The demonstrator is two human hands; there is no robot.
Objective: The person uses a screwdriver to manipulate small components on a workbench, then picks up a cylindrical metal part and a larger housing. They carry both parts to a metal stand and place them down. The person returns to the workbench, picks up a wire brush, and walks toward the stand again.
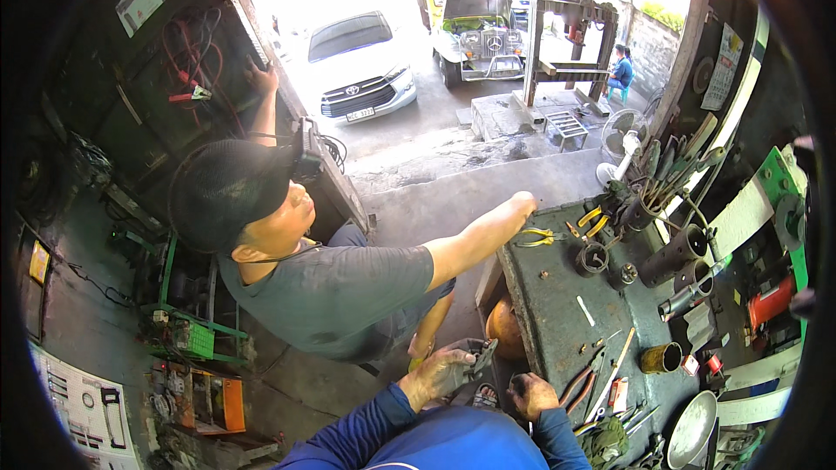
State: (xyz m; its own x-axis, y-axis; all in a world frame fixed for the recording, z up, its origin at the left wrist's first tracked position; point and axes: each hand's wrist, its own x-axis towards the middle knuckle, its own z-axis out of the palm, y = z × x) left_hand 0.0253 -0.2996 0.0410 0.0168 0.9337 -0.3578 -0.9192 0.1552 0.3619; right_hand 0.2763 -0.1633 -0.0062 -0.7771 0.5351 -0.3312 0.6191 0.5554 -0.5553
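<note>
Cluttered green tabletop (557, 313) stood at my right. My left hand (440, 372) gripped a dark metal part (475, 359) below the bench edge; my right hand (531, 393) was fisted, contents unclear. Work looked midway; pliers (576, 383) lay unused.

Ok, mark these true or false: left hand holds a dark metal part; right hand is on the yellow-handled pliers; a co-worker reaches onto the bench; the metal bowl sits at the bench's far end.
1. The left hand holds a dark metal part: true.
2. The right hand is on the yellow-handled pliers: false, it is a closed fist at the near edge of the bench.
3. A co-worker's hand reaches onto the bench: true.
4. The metal bowl sits at the far end: false, near end.
</note>
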